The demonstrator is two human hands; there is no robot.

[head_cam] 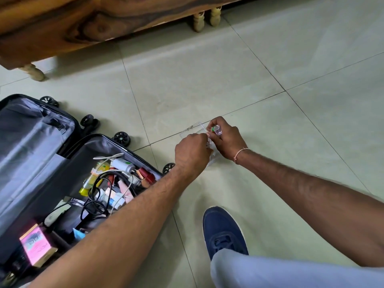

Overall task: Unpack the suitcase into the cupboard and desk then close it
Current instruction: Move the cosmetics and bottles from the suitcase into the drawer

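Pale trouser leg (291, 273) and a navy shoe (223, 231) sit closest, planted on the tiled floor (270, 69). Both forearms reach out from there to a clear plastic pouch (192, 129) lying on the tiles just right of the open suitcase (41, 142). The left hand (192, 149) has its grip pinched together on the pouch's crumpled edge, while the right hand (225, 138) has its grip curled round a small clear bottle with a green label (216, 129), held at the pouch's mouth.

I judge the step in hand to be the unpacking itself, early on: the suitcase's right half is crowded with a yellow bottle (88, 181), a white charger (122, 165), black cables (97, 196), tubes and a pink box (37, 247). Whether the small bottle is going into the pouch or coming out, I cannot tell.

Next likely calls for settling the bottle, then carrying items to the cupboard and desk; only a wooden furniture base (62, 28) on turned legs shows nearby.
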